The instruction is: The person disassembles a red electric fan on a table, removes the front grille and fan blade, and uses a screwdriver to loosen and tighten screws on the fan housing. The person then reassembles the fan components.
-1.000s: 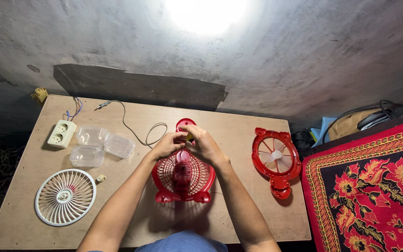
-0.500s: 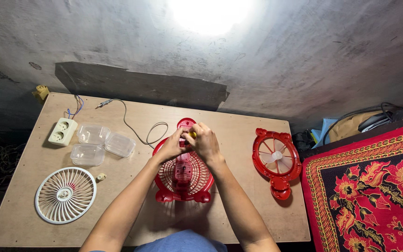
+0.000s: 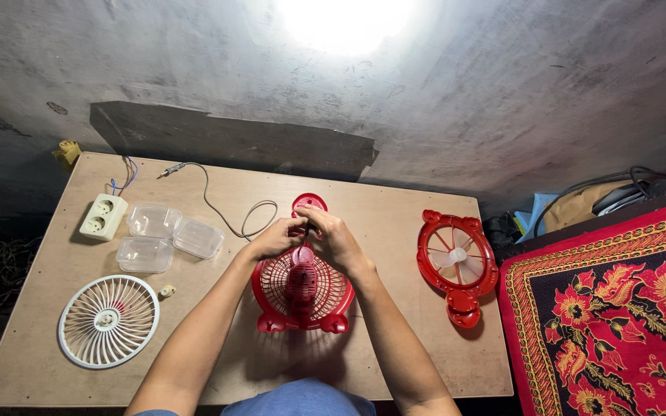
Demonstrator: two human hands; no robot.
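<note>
A red fan body (image 3: 300, 291) with a round grille back and a motor housing lies in the middle of the wooden board (image 3: 395, 216). My left hand (image 3: 276, 237) and my right hand (image 3: 334, 236) meet over its top end, fingers closed on the fan's upper part near a round red piece (image 3: 308, 202). What the fingertips pinch is hidden. To the right lies the red front frame with white blades (image 3: 457, 262).
A white round fan grille (image 3: 109, 320) lies at the front left. Three clear plastic boxes (image 3: 162, 233), a cream double socket (image 3: 103, 216) and a grey cable (image 3: 229, 212) sit at the back left. A red patterned cloth (image 3: 618, 308) covers the right side.
Both hands have stayed on the top of the red fan body; the fingers have shifted slightly and drawn closer together. Nothing else moved.
</note>
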